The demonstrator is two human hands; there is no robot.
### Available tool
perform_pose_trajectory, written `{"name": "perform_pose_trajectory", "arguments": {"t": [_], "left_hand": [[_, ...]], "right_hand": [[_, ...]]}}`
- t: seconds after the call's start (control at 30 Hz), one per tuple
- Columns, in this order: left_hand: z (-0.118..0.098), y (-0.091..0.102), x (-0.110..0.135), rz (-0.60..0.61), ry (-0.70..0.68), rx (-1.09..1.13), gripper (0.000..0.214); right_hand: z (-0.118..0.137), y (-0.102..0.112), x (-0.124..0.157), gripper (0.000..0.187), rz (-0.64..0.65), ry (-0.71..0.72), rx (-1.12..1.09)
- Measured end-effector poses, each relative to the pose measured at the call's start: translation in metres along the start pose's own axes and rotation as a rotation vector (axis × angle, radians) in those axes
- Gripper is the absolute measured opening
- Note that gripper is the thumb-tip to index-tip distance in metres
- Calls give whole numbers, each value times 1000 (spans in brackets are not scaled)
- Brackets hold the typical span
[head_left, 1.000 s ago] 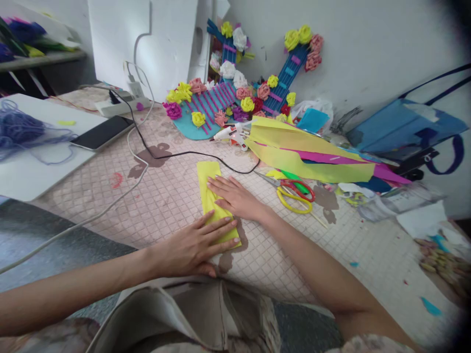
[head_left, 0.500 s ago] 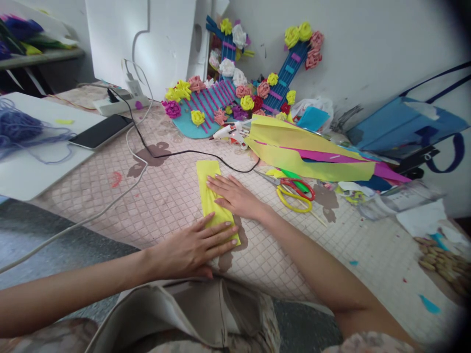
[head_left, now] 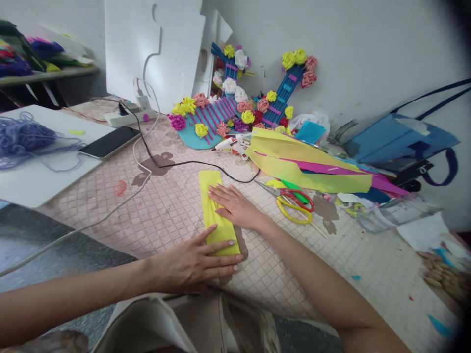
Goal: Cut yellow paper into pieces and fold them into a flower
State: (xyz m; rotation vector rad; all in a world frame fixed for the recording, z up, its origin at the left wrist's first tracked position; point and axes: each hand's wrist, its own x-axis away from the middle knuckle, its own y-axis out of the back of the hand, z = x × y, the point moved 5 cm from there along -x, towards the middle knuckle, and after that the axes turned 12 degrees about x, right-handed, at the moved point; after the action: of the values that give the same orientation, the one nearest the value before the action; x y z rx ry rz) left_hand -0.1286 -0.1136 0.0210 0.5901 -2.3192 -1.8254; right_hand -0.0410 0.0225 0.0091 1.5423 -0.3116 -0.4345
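Observation:
A folded strip of yellow foam sheet (head_left: pixel 210 196) lies lengthwise on the checkered pink mat (head_left: pixel 172 206). My left hand (head_left: pixel 191 262) lies flat with fingers stretched out over the strip's near end. My right hand (head_left: pixel 235 206) rests flat on the strip's middle, fingers spread and pointing left. Neither hand grips anything; both press the sheet down.
Scissors with yellow and red handles (head_left: pixel 294 205) lie right of my right hand. A glue gun (head_left: pixel 231 143) with its black cord, yellow and pink sheets (head_left: pixel 309 164), flower-covered blue pieces (head_left: pixel 221 108), a phone (head_left: pixel 109 141), purple yarn (head_left: pixel 25 137), a power strip (head_left: pixel 127 115) and a blue bag (head_left: pixel 401 135) surround the mat.
My left hand has slid slightly toward the strip's near end. The camera has tilted up a little, so everything sits lower in view. My right hand stays on the strip.

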Motion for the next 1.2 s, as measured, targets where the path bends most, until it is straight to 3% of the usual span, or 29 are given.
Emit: {"name": "perform_pose_trajectory", "arguments": {"t": [0.1, 0.17, 0.27, 0.33, 0.43, 0.53, 0.87, 1.2], "left_hand": [[1, 11, 0, 28, -55, 107, 59], [14, 22, -1, -10, -2, 148, 57], [55, 40, 3, -245, 235, 109, 50], [85, 44, 7, -353, 303, 63, 40], [125, 42, 13, -405, 345, 37, 35], [148, 36, 17, -348, 407, 10, 36], [151, 31, 19, -327, 421, -4, 36], [148, 36, 17, -331, 424, 14, 35]], "right_hand": [[0, 0, 0, 52, -4, -5, -8], [0, -1, 0, 52, -2, -4, -9], [0, -1, 0, 50, -9, 1, -13], [0, 0, 0, 50, -14, -1, -11], [0, 0, 0, 52, 5, -5, -1], [0, -1, -1, 53, 23, -4, 11], [9, 8, 6, 62, 86, 81, -11], [65, 31, 71, 61, 224, 307, -206]]}}
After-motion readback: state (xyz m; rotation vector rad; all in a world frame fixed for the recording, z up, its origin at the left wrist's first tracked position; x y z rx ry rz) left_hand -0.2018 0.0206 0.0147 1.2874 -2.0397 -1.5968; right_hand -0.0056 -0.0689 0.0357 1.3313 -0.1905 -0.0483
